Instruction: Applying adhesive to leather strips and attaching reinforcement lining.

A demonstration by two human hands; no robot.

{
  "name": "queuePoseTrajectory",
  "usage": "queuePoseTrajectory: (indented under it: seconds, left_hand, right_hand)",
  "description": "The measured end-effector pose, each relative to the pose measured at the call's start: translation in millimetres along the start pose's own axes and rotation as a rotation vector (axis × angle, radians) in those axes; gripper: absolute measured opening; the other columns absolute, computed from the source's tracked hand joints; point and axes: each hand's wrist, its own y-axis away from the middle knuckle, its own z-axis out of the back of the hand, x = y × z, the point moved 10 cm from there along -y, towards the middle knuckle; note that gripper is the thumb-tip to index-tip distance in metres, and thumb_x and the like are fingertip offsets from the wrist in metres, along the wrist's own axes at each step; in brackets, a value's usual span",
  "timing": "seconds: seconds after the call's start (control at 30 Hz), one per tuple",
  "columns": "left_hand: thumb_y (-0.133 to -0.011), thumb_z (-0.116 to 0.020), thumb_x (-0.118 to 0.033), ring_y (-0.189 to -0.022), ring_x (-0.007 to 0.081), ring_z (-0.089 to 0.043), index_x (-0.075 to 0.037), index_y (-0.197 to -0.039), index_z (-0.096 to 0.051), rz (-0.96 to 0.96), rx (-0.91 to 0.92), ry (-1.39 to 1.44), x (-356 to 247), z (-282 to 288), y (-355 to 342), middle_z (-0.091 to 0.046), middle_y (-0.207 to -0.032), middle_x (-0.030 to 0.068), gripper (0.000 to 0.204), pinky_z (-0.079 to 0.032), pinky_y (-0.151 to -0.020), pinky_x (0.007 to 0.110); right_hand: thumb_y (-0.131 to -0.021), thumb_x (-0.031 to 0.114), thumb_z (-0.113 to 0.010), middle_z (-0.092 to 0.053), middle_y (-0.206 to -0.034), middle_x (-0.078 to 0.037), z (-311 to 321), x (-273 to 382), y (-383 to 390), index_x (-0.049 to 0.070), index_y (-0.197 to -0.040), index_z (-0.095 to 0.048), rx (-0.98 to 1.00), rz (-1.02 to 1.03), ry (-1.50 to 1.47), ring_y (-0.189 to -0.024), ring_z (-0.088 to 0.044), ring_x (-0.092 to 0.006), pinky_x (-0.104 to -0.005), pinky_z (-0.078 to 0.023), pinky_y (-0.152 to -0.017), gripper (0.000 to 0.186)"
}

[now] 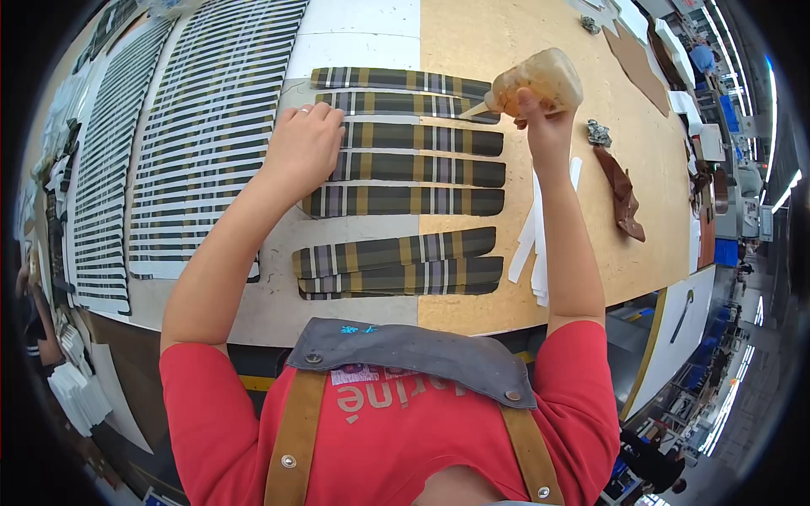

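Note:
Several dark plaid strips with rounded ends lie crosswise on the table, most of them in a row with narrow gaps. My left hand (308,143), fingers bent and close together, presses at the left end of the second plaid strip (388,104) from the far side. In my right hand (544,126) is a translucent squeeze bottle (544,80) with amber residue, tilted so that its thin nozzle points left and down. The nozzle tip is at the right end of that same strip. Nearer to me, a few plaid strips (401,277) overlap in a small pile.
To the left, long panels (215,110) carry many rows of striped strips. White paper strips (531,240) lie beside my right forearm. Farther right are a crumpled brown piece (620,194), a grey wad (598,132) and a flat brown sheet (637,67). The table's near edge runs before my apron.

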Motion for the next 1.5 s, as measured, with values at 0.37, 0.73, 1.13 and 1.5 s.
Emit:
queuePoseTrajectory:
  seconds: [0.37,0.73,1.13,1.5]
  left_hand:
    - [-0.089,-0.048,-0.012,-0.106,0.031,-0.052,-0.001,-0.112,-0.054,-0.032,-0.173,0.165,-3,23,21,-0.053,-0.117,0.0162,0.026,-0.037,-0.094,0.04]
    - [-0.087,-0.053,-0.016,-0.116,0.0289,-0.047,0.001,-0.116,-0.051,-0.01,-0.093,0.173,-20,5,55,-0.051,-0.12,0.0163,0.034,-0.03,-0.102,0.041]
    - [-0.087,-0.052,-0.015,-0.115,0.0281,-0.047,0.001,-0.116,-0.051,0.001,-0.09,0.169,-18,4,54,-0.052,-0.121,0.015,0.033,-0.03,-0.102,0.041]
    - [-0.087,-0.052,-0.012,-0.113,0.0286,-0.048,0.001,-0.115,-0.051,-0.009,-0.074,0.191,-19,7,51,-0.053,-0.119,0.0154,0.031,-0.033,-0.1,0.039]
  right_hand:
    - [-0.078,0.057,-0.062,-0.056,-0.087,-0.005,-78,-37,7,0.008,-0.106,-0.047,-0.06,-0.661,-0.741,-0.066,-0.058,-0.0147,-0.0253,-0.051,-0.056,0.059]
    - [-0.074,0.017,-0.078,-0.051,-0.111,-0.011,-179,35,14,0.002,-0.123,-0.031,0.405,-0.206,-0.434,-0.103,-0.055,-0.0177,-0.03,-0.05,-0.084,0.069]
    - [-0.066,0.031,-0.083,-0.054,-0.114,-0.015,-183,78,21,0.002,-0.126,-0.028,0.435,0.26,-0.016,-0.103,-0.058,-0.0243,-0.0342,-0.05,-0.082,0.086]
    - [-0.068,0.029,-0.082,-0.056,-0.112,-0.013,-118,38,18,0.003,-0.125,-0.029,0.409,0.087,-0.029,-0.102,-0.06,-0.023,-0.033,-0.052,-0.08,0.082]
